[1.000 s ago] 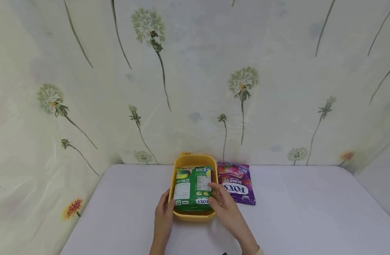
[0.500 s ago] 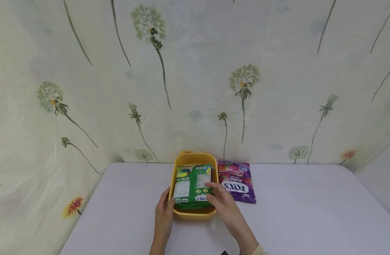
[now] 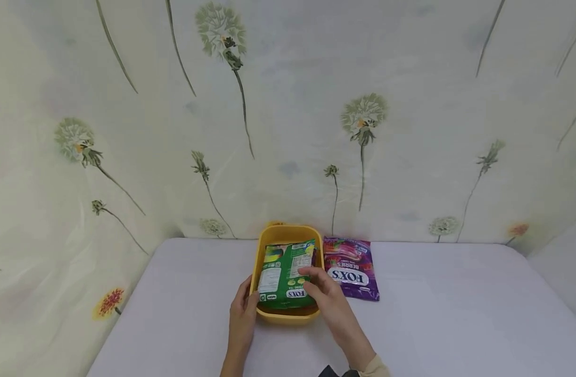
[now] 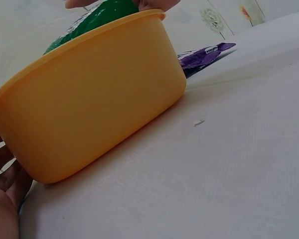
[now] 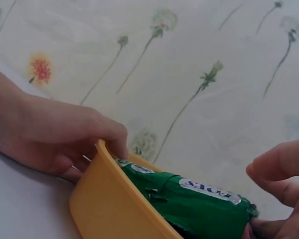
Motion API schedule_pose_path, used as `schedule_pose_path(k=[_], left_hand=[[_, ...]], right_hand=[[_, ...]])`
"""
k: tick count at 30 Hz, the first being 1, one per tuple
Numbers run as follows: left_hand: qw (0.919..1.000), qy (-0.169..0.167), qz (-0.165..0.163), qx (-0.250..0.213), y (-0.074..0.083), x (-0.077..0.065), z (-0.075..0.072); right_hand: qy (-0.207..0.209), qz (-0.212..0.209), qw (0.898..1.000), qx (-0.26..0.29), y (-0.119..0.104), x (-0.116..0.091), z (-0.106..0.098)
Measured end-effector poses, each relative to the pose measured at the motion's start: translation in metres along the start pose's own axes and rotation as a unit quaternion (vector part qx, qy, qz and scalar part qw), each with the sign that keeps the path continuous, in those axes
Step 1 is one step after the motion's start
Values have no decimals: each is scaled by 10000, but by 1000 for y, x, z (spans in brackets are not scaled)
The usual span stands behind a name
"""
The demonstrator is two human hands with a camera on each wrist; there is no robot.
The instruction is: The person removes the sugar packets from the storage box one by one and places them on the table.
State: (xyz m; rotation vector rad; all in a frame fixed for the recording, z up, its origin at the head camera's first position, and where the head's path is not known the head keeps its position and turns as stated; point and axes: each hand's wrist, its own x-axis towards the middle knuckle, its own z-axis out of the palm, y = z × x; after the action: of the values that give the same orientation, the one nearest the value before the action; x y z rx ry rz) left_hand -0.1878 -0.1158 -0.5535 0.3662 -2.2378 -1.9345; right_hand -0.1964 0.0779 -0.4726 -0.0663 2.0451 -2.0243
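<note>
In the head view a green FOX'S candy bag [image 3: 285, 280] lies in a yellow plastic tub [image 3: 288, 318], printed back up. My left hand [image 3: 242, 317] grips the tub's left side, thumb at the rim and fingers down the outer wall. Over the bag's right part is my right hand [image 3: 332, 301], index finger reaching across it. From the right wrist view, the thumb is right at the crinkled end of the green bag [image 5: 204, 206], while the other visible fingers [image 5: 276, 162] stand apart above it. That bag bulges above the rim.
A purple FOX'S Berries bag [image 3: 351, 275] lies flat just right of the tub. Both are on a white-covered table [image 3: 448, 309], whose back edge meets a dandelion-patterned wall covering [image 3: 288, 131]. A small white scrap [image 4: 199, 122] lies near the tub.
The green bag has turned slightly clockwise inside the tub. My right index finger has shifted a little left across it. The left hand keeps its hold on the tub.
</note>
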Motion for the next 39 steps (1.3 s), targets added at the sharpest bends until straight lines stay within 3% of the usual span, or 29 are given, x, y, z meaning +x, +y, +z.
schedule_pose_path(k=[14, 21, 28, 39], left_hand=[[10000, -21, 53, -47, 5, -2, 1], [9998, -70, 102, -135, 8, -4, 0], [9998, -70, 125, -123, 2, -2, 1], [9999, -83, 79, -122, 4, -3, 0]], right_hand=[[-460, -726, 9943, -627, 12, 4, 7], [-480, -779, 9904, -1039, 11, 4, 5], [-288, -1174, 9800, -1578, 14, 8, 6], [211, -944, 9916, -861, 16, 7, 7]])
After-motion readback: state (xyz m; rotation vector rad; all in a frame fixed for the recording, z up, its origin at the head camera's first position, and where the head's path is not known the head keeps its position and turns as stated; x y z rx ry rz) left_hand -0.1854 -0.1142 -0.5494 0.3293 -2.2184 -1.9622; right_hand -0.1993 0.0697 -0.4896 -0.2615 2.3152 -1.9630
